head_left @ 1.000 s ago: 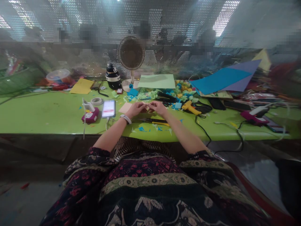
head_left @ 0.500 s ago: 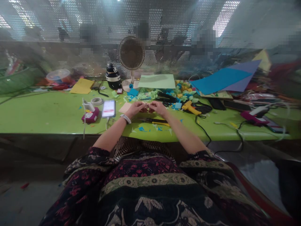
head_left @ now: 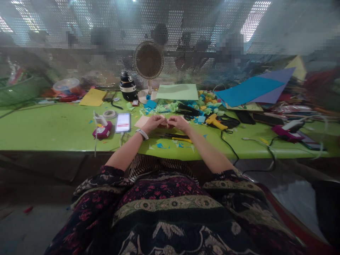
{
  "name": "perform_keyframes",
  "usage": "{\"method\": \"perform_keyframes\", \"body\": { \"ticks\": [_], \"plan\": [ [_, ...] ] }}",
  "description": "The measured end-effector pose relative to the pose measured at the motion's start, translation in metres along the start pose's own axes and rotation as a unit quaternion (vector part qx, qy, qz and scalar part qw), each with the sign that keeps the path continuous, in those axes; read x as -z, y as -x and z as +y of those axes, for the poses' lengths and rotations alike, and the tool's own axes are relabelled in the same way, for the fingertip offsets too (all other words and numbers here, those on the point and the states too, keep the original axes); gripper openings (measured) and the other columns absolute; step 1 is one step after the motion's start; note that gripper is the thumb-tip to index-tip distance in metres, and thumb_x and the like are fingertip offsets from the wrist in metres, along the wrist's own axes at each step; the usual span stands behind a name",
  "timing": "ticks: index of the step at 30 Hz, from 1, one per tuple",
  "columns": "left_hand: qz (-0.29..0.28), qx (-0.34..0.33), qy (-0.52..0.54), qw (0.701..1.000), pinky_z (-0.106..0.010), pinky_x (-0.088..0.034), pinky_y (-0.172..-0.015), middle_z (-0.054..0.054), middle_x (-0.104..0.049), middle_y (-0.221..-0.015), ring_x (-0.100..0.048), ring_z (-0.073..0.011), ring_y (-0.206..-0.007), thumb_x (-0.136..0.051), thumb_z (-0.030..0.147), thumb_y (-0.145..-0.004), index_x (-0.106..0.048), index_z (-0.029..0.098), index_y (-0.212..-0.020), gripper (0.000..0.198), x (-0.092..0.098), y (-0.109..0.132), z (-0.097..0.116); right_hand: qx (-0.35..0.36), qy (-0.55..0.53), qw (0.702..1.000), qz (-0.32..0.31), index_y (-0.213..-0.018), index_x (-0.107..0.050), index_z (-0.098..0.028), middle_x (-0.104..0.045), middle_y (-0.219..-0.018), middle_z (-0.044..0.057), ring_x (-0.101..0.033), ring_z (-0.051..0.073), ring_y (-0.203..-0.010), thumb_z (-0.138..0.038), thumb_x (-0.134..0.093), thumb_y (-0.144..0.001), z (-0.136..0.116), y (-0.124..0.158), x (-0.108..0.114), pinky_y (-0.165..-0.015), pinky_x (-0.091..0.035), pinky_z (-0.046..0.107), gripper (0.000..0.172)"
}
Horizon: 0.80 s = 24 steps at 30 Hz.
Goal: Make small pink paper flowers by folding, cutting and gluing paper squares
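My left hand (head_left: 156,122) and my right hand (head_left: 178,123) meet over the green table (head_left: 63,124), fingertips pinched together. Between them is something small and pale that I cannot make out. A pink paper sheet (head_left: 141,121) lies flat beside my left hand, partly covered by it. Below my hands rests a dark, long-bladed tool with a yellow handle (head_left: 182,140), probably scissors or a cutter. Blue paper scraps (head_left: 160,145) are scattered near the table's front edge. A yellow glue gun (head_left: 216,122) lies to the right of my right hand.
A phone (head_left: 123,123), a tape roll (head_left: 109,114) and a purple device (head_left: 102,131) are on the left. Behind my hands are a fan (head_left: 148,60), a dark bottle (head_left: 128,86) and piled paper pieces (head_left: 170,106). Blue paper sheets (head_left: 249,90) and cables lie to the right.
My fingers have shifted slightly on the small piece, and both hands stay together in the same place. Nothing else has visibly moved.
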State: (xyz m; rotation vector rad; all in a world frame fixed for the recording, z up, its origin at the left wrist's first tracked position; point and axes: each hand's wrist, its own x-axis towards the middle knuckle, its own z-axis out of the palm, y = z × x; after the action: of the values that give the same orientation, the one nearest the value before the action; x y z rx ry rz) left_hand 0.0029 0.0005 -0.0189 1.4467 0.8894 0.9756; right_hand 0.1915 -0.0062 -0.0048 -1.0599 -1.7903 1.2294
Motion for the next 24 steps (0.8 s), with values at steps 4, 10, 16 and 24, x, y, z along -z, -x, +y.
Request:
{"method": "perform_keyframes", "body": {
  "ticks": [4, 10, 16, 24],
  "plan": [
    [0.011, -0.016, -0.013, 1.000, -0.029, -0.054, -0.069, 0.001, -0.061, -0.065, -0.060, -0.0123, -0.064, -0.079, 0.046, -0.074, -0.058, 0.015, -0.067, 0.038, 0.002, -0.001, 0.000, -0.011, -0.012, 1.000, -0.015, -0.069, -0.064, -0.017, -0.067, -0.058, 0.000, -0.062, 0.011, -0.054, -0.025, -0.072, -0.081, -0.001, 0.000, -0.002, -0.062, -0.055, 0.024, 0.017],
    [0.017, -0.039, -0.026, 0.999, -0.027, -0.050, -0.065, 0.002, -0.058, -0.065, -0.058, -0.0118, -0.063, -0.076, 0.042, -0.076, -0.056, 0.016, -0.067, 0.034, 0.003, -0.003, -0.001, -0.018, -0.017, 1.000, -0.008, -0.071, -0.066, -0.016, -0.067, -0.058, -0.001, -0.063, 0.011, -0.054, -0.024, -0.072, -0.082, 0.000, -0.001, -0.002, -0.060, -0.054, 0.023, 0.014],
    [0.001, -0.032, -0.002, 0.999, -0.026, -0.053, -0.071, -0.002, -0.070, -0.083, -0.066, -0.0130, -0.072, -0.080, 0.050, -0.073, -0.060, 0.016, -0.092, 0.044, 0.000, -0.002, -0.004, -0.022, -0.030, 0.998, 0.046, -0.072, -0.067, -0.016, -0.068, -0.059, 0.000, -0.065, 0.012, -0.056, -0.030, -0.072, -0.086, 0.006, -0.005, 0.002, -0.060, -0.055, 0.022, 0.020],
    [-0.002, -0.087, -0.019, 0.996, -0.030, -0.052, -0.079, -0.008, -0.073, -0.098, -0.068, -0.0167, -0.085, -0.084, 0.031, -0.069, -0.061, 0.016, -0.121, 0.058, 0.002, -0.004, -0.013, -0.024, -0.031, 0.997, 0.072, -0.071, -0.065, -0.016, -0.067, -0.058, 0.000, -0.065, 0.011, -0.055, -0.041, -0.074, -0.085, 0.007, -0.005, 0.003, -0.059, -0.055, 0.021, 0.030]
  ]
}}
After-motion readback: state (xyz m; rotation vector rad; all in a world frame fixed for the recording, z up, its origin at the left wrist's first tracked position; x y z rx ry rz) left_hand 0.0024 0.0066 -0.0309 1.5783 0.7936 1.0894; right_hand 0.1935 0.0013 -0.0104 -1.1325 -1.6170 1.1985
